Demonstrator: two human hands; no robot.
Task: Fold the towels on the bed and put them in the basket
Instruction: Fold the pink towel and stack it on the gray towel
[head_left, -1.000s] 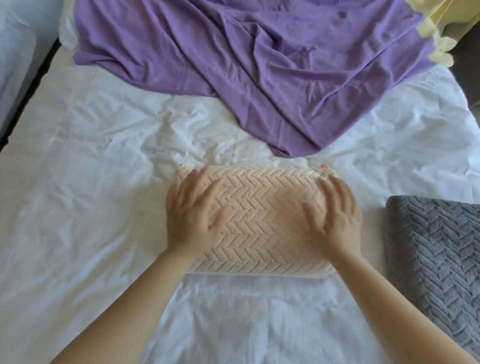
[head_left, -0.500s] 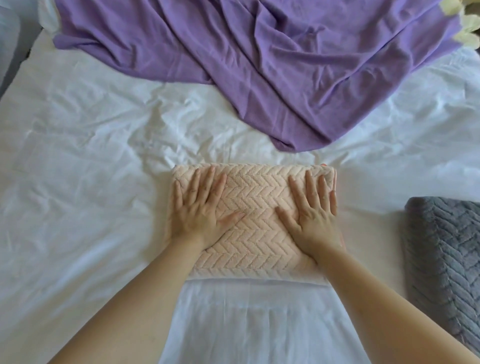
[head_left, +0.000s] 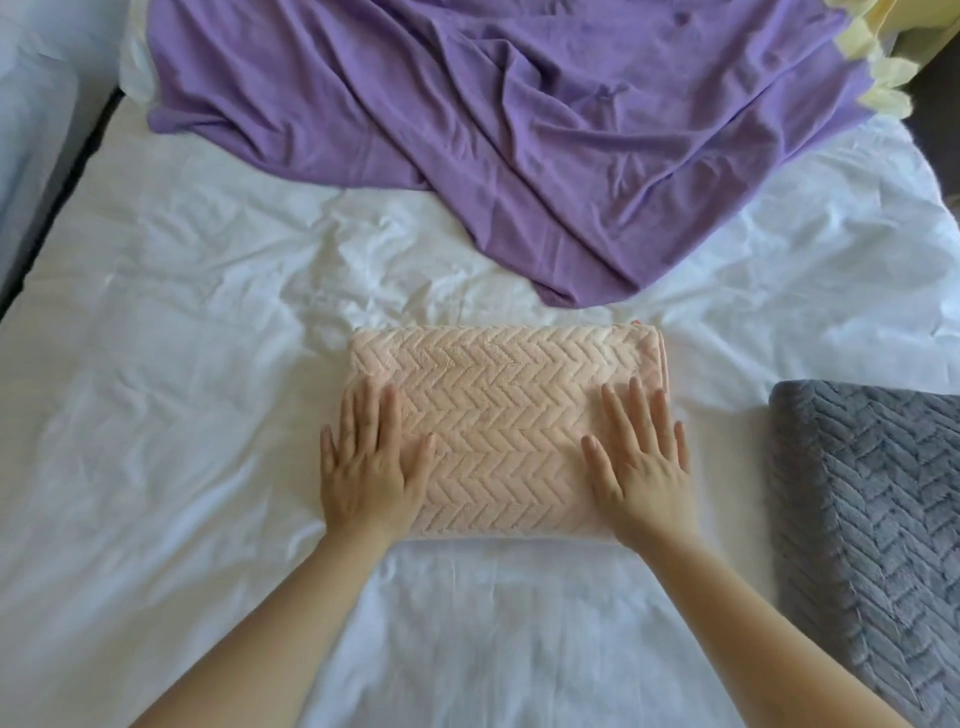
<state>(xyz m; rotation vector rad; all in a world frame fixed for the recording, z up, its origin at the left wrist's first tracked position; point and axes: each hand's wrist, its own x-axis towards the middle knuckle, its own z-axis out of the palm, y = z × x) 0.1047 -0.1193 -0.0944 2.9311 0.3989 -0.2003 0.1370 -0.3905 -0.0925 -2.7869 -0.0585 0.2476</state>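
Note:
A peach towel (head_left: 506, 415) with a herringbone weave lies folded into a thick rectangle in the middle of the white bed sheet (head_left: 182, 364). My left hand (head_left: 369, 462) presses flat on its near left corner, fingers straight and spread. On the near right corner my right hand (head_left: 639, 462) lies flat in the same way. A grey towel (head_left: 872, 519) of the same weave lies folded at the right edge of the view, apart from both hands. No basket is in view.
A crumpled purple sheet (head_left: 519, 130) covers the far part of the bed, its tip reaching close to the peach towel. Pale yellow fabric (head_left: 883, 67) shows at the far right corner. The bed's left edge (head_left: 62, 182) runs along a dark gap.
Both hands have slid back towards me over the peach towel and spread out to its near corners, staying flat on it. The towel has kept its place.

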